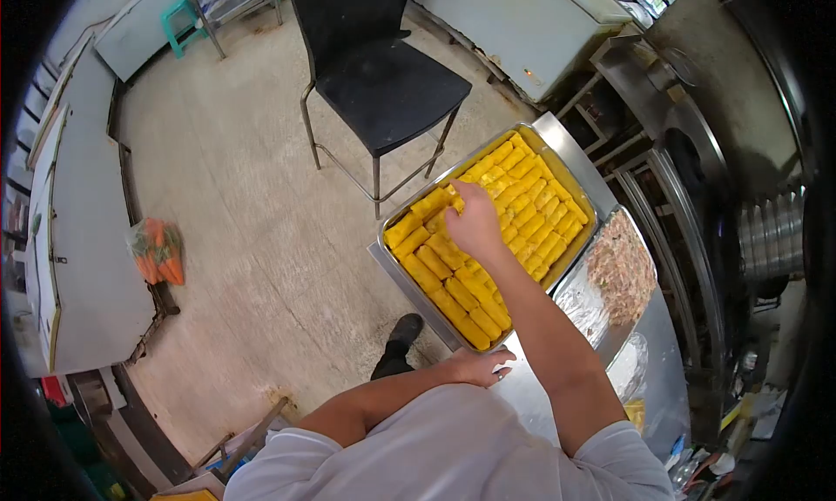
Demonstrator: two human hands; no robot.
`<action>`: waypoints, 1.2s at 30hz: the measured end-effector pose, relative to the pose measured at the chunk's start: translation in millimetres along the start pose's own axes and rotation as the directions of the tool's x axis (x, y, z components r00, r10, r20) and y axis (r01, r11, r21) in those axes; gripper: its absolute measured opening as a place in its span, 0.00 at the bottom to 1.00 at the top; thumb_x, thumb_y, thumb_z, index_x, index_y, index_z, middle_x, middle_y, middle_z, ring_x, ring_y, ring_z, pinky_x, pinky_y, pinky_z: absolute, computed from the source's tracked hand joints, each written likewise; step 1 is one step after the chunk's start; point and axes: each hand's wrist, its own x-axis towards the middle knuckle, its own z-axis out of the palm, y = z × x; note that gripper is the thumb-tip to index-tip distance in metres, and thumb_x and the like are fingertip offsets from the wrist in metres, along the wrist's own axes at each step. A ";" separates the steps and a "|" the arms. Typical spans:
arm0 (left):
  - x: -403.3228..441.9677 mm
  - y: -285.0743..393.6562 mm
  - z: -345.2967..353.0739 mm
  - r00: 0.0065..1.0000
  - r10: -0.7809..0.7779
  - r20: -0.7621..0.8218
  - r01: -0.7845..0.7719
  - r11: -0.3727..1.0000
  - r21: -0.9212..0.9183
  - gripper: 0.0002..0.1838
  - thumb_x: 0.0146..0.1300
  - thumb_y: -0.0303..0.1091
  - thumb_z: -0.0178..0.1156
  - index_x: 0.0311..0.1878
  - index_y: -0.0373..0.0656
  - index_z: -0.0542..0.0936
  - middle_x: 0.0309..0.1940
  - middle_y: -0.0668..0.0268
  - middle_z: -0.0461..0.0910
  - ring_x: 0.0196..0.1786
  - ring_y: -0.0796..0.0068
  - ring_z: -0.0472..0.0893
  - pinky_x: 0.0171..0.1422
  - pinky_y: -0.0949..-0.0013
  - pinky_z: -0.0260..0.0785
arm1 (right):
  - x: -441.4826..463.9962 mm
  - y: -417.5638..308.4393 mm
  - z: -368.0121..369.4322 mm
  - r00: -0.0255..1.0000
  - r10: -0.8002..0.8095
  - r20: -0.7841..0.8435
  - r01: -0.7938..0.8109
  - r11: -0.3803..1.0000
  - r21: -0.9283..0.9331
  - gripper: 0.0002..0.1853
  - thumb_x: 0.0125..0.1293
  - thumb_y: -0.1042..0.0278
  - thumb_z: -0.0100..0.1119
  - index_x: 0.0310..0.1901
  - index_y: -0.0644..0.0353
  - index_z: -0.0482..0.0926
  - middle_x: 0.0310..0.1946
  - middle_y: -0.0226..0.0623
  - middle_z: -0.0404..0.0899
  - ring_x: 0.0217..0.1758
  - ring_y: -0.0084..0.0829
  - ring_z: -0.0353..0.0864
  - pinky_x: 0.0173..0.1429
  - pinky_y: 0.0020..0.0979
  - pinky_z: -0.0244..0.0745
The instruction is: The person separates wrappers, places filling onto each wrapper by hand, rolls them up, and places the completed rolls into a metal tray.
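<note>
A rectangular metal tray is packed with rows of yellow spring rolls, laid side by side and end to end. Over the tray's left-hand part is my right hand, its thumb and forefinger closed around a spring roll at the far-left edge of the rows. The palm and other fingers hide some rolls beneath. My left hand rests at the tray's near corner by the metal table's edge, fingers loosely stretched out and holding nothing; part of it is turned out of sight.
Right of the tray, a chopped filling mixture lies beside clear plastic film on the metal table. A black chair stands beyond the tray. A bag of carrots hangs by the white freezer at left.
</note>
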 end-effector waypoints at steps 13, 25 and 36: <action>10.5 -0.7 21.5 0.934 0.170 -0.314 -0.133 0.982 0.134 0.20 0.64 0.33 0.73 0.60 0.46 0.87 0.42 0.59 0.88 0.46 0.58 0.87 0.54 0.58 0.81 | -333.2 59.6 -143.2 0.922 0.380 -0.076 -0.352 0.904 0.245 0.14 0.67 0.79 0.68 0.54 0.65 0.87 0.44 0.46 0.87 0.39 0.34 0.86 0.46 0.34 0.83; 97.1 131.9 186.4 0.948 0.316 -0.041 -0.308 0.942 0.130 0.10 0.68 0.32 0.70 0.51 0.43 0.88 0.38 0.59 0.87 0.41 0.57 0.86 0.48 0.56 0.80 | -577.7 85.8 -209.1 0.565 0.748 -0.349 -0.636 0.664 0.394 0.14 0.65 0.77 0.68 0.51 0.67 0.88 0.44 0.53 0.88 0.45 0.48 0.90 0.52 0.42 0.85; 145.3 167.0 317.5 0.795 0.473 0.380 -0.603 0.686 0.408 0.17 0.60 0.35 0.76 0.51 0.41 0.87 0.49 0.56 0.82 0.59 0.50 0.81 0.65 0.53 0.76 | -723.1 117.9 -253.3 0.373 0.745 -0.553 -0.818 0.546 0.184 0.13 0.68 0.74 0.67 0.51 0.66 0.89 0.47 0.53 0.89 0.50 0.47 0.90 0.57 0.43 0.85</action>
